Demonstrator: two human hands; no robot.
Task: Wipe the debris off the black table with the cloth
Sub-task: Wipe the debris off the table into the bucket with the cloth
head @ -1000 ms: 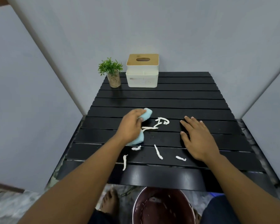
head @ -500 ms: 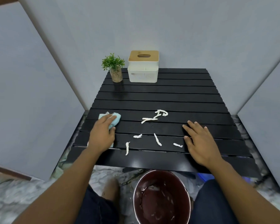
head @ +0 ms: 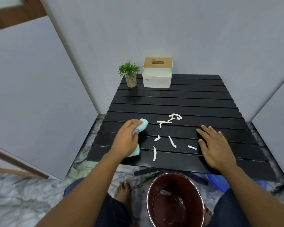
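Cloth: light blue folded cloth pressed on the black slatted tabletop, at 9 o'clock.
Left hand: fingers curled round it.
Right hand: flat, empty, at 3 o'clock.
Debris: white scraps remain mid-table; wiping barely begun.

Black slatted table — white debris, cloth, plant, tissue box

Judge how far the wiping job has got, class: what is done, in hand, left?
Done: bits already lie in the bucket. In hand: the left hand presses the cloth on the black table, the right hand flat. Left: white debris between them.
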